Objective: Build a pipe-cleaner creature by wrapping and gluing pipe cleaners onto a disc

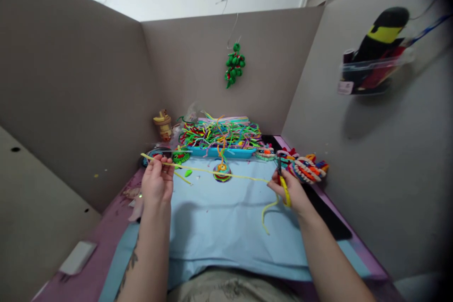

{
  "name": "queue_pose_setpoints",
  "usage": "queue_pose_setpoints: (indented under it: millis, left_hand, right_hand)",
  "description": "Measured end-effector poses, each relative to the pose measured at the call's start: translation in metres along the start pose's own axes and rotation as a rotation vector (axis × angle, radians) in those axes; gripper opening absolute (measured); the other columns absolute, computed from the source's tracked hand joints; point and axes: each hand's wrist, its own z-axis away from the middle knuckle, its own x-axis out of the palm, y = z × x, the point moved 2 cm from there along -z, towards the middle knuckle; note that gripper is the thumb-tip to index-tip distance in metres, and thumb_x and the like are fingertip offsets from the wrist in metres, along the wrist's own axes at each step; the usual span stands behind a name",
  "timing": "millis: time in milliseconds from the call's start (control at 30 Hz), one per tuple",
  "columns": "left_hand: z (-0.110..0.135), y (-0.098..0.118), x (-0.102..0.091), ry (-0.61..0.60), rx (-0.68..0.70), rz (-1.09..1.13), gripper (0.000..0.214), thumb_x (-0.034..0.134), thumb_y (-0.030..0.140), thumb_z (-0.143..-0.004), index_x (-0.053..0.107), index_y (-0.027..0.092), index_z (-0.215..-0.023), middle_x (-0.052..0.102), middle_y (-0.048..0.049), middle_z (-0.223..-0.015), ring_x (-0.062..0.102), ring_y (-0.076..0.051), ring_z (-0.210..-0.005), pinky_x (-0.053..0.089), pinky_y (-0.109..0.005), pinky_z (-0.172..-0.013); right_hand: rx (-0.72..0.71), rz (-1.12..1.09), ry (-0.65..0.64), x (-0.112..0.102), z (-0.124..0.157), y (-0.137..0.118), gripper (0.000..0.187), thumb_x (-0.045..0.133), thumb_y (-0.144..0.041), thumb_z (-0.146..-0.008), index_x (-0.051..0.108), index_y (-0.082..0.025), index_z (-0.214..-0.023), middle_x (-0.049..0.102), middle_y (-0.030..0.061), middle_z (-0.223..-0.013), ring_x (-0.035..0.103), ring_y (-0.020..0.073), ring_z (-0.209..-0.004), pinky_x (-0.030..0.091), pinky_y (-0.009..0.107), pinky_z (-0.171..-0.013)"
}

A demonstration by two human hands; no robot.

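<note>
Stretches out a slim pale-yellow fuzzy strand nearly straight above the light-blue sheet; probably calls next for steady tension. Pinches near one end with the left hand, farther along with the right hand, also gripping yellow-handled, black-bladed scissors. Reaches forward with forearms well apart.

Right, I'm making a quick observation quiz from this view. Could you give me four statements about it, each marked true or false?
1. A yellow strand stretches between the left hand and the right hand. True.
2. The left hand holds a pair of scissors. False: the yellow-handled scissors are in the right hand.
3. A blue tray holds a heap of multicoloured strands. True.
4. The green ornament lies on the blue covering. False: the green ornament hangs in front of the grey back panel.
</note>
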Motion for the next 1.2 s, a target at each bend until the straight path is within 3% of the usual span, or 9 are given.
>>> queue_pose_setpoints:
  millis: [200, 333, 467, 533, 667, 800, 933, 1033, 1200]
  left_hand:
    - [-0.003, -0.003, -0.004, -0.053, 0.055, 0.005, 0.014, 0.069, 0.024, -0.073, 0.059, 0.015, -0.078, 0.060, 0.0047, -0.058, 0.058, -0.005, -0.053, 0.049, -0.018, -0.058]
    - [-0.003, 0.008, -0.002, -0.068, 0.143, 0.037, 0.010, 0.067, 0.021, -0.074, 0.059, 0.016, -0.076, 0.057, 0.0056, -0.057, 0.055, -0.004, -0.052, 0.047, -0.015, -0.056]
    - [0.014, 0.041, 0.011, -0.054, 0.491, 0.069, 0.005, 0.062, 0.016, -0.078, 0.059, 0.019, -0.076, 0.059, 0.0073, -0.067, 0.053, -0.003, -0.057, 0.046, -0.015, -0.058]
    - [0.028, 0.056, 0.022, -0.127, 0.674, 0.033, 0.007, 0.061, 0.017, -0.080, 0.059, 0.021, -0.075, 0.060, 0.0078, -0.072, 0.054, -0.005, -0.063, 0.048, -0.019, -0.067]
    - [0.052, 0.047, 0.040, -0.326, 0.810, -0.165, 0.004, 0.063, 0.020, -0.078, 0.063, 0.022, -0.080, 0.062, 0.0053, -0.075, 0.057, -0.010, -0.073, 0.046, -0.030, -0.082]
    - [0.067, -0.009, 0.048, -0.519, 0.494, -0.518, 0.002, 0.070, 0.018, -0.069, 0.069, 0.020, -0.070, 0.064, -0.0012, -0.073, 0.057, -0.014, -0.073, 0.044, -0.024, -0.073]
    - [0.079, -0.062, 0.051, -0.663, 0.140, -0.606, 0.012, 0.071, 0.018, -0.067, 0.073, 0.021, -0.078, 0.066, -0.0047, -0.079, 0.059, -0.017, -0.077, 0.044, -0.025, -0.071]
    - [0.088, -0.086, 0.050, -0.714, 0.071, -0.688, 0.017, 0.067, 0.021, -0.070, 0.073, 0.021, -0.086, 0.068, -0.0058, -0.086, 0.060, -0.019, -0.081, 0.045, -0.028, -0.073]
    - [0.102, -0.105, 0.047, -0.698, -0.006, -0.756, 0.009, 0.069, 0.024, -0.066, 0.071, 0.020, -0.074, 0.068, -0.0031, -0.071, 0.060, -0.016, -0.065, 0.047, -0.025, -0.063]
  right_hand:
    - [-0.042, 0.025, 0.036, 0.001, 0.000, -0.003, 0.035, 0.075, -0.034, -0.058, 0.048, -0.020, -0.077, 0.051, -0.0014, -0.068, 0.050, 0.0130, -0.059, 0.041, 0.026, -0.056]
    - [-0.243, 0.256, 0.168, -0.001, -0.003, -0.021, 0.025, 0.066, -0.034, -0.067, 0.049, -0.020, -0.078, 0.054, 0.0009, -0.071, 0.052, 0.0157, -0.063, 0.042, 0.028, -0.061]
    - [-0.554, 0.613, 0.339, 0.004, -0.013, -0.053, 0.017, 0.058, -0.027, -0.071, 0.053, -0.019, -0.085, 0.057, 0.0048, -0.076, 0.054, 0.0209, -0.073, 0.042, 0.033, -0.069]
    - [-0.668, 0.728, 0.356, 0.011, -0.022, -0.062, 0.016, 0.054, -0.023, -0.071, 0.054, -0.018, -0.086, 0.059, 0.0075, -0.080, 0.054, 0.0234, -0.078, 0.042, 0.035, -0.074]
    - [-0.655, 0.786, 0.300, 0.023, -0.035, -0.056, 0.023, 0.047, -0.015, -0.071, 0.054, -0.017, -0.093, 0.060, 0.0090, -0.087, 0.054, 0.0234, -0.083, 0.041, 0.035, -0.077]
    - [-0.497, 0.622, 0.451, 0.025, -0.019, -0.044, 0.015, 0.051, -0.026, -0.077, 0.053, -0.017, -0.088, 0.054, 0.0063, -0.081, 0.050, 0.0204, -0.075, 0.041, 0.032, -0.068]
    - [-0.437, 0.481, 0.283, 0.032, 0.012, -0.045, 0.018, 0.061, -0.035, -0.073, 0.051, -0.020, -0.077, 0.048, 0.0016, -0.074, 0.044, 0.0158, -0.066, 0.039, 0.028, -0.062]
    - [-0.307, 0.261, 0.134, 0.044, 0.025, -0.045, 0.021, 0.064, -0.036, -0.071, 0.051, -0.021, -0.078, 0.049, -0.0001, -0.072, 0.045, 0.0143, -0.063, 0.040, 0.028, -0.061]
    - [-0.123, -0.259, -0.005, 0.067, 0.028, -0.043, 0.031, 0.069, -0.038, -0.067, 0.047, -0.022, -0.081, 0.057, -0.0001, -0.080, 0.052, 0.0128, -0.065, 0.045, 0.028, -0.066]
